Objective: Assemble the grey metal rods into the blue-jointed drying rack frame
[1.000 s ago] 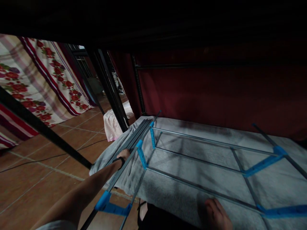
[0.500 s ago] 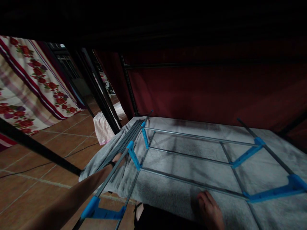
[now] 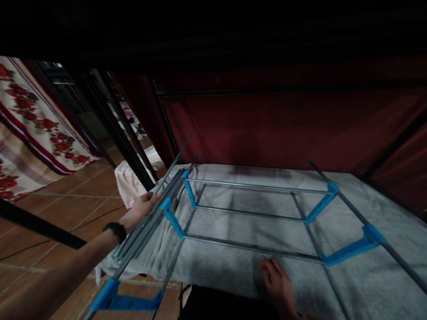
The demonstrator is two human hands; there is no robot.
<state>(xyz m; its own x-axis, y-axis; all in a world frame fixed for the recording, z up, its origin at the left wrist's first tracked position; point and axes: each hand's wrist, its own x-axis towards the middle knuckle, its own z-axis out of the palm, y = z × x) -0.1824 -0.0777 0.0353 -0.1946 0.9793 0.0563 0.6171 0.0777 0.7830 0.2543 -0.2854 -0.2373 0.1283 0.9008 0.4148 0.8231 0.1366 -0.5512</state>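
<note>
A rack of thin metal rods joined by blue plastic connectors lies flat on a grey cloth. Along its left edge runs a loose bundle of metal rods. My left hand, with a black watch on the wrist, is curled around this bundle from the left side. One rod sticks up higher than the others. My right hand rests on the grey cloth near the front rod of the rack, fingers stretched out flat, holding nothing.
Black metal posts slant down at the left. A dark red fabric wall closes the back. A floral cloth hangs at far left over a brown tiled floor. A pale pink cloth lies beside the grey one.
The view has swung so everything shifted left. My left hand has pulled back along the rod bundle and raised it, one rod now poking upward. My right hand stays on the cloth.
</note>
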